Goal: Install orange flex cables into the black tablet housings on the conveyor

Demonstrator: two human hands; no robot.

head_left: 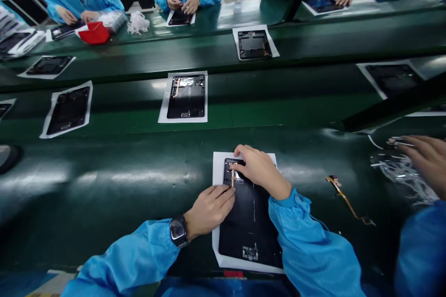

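Note:
A black tablet shell [244,227] lies on a white sheet [218,167] in front of me, a small circuit board [250,253] near its lower edge. A narrow orange flex cable [232,178] runs along its upper left part. My left hand [211,209], with a watch at the wrist, has its fingers closed together at the cable's lower end. At the upper end my right hand [259,169] presses with the thumb, its fingers bent over the shell's top edge. The exact contact under the fingertips is hidden.
A loose flex cable [346,200] lies to the right. Beyond it, a co-worker's hand [427,160] is by a heap of white strips [406,171]. More tablet shells [195,102] on sheets lie along the green line ahead. Dark posts [393,104] cross on the right.

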